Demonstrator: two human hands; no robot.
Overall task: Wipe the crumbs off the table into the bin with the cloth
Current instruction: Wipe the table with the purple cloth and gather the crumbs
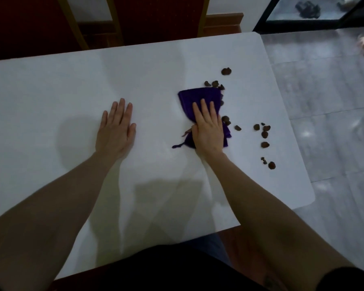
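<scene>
Head view, single frame. White table [51, 97] fills most of the view; grey tiled floor [324, 97] to its right, red chairs with yellow frames [135, 17] beyond the far edge. Right hand [208, 128] lies palm down and flat on the purple cloth [194, 96], fingers [204, 106] extended and close together, pointing away from the person; it presses the cloth to the table rather than clenching it, nothing enclosed in the palm. The cloth is bunched: its wider part fans out ahead of the fingertips toward the far side, a narrower part sticks out past the heel of the hand on both sides, and a thin loose thread trails on the table at its near left corner. Left hand [117, 128] rests flat and empty on bare table, fingers spread slightly, well apart from the cloth and to its left. Brown crumbs [264, 134] lie scattered on the right part of the table: a few touching or just beside the cloth's far right corner and right edge, one isolated piece farther toward the far edge, a loose cluster between the cloth and the table's right edge, and a few more nearer the person along that edge. No bin in view. Lighting dim; forearm shadows fall on the table near the person.
</scene>
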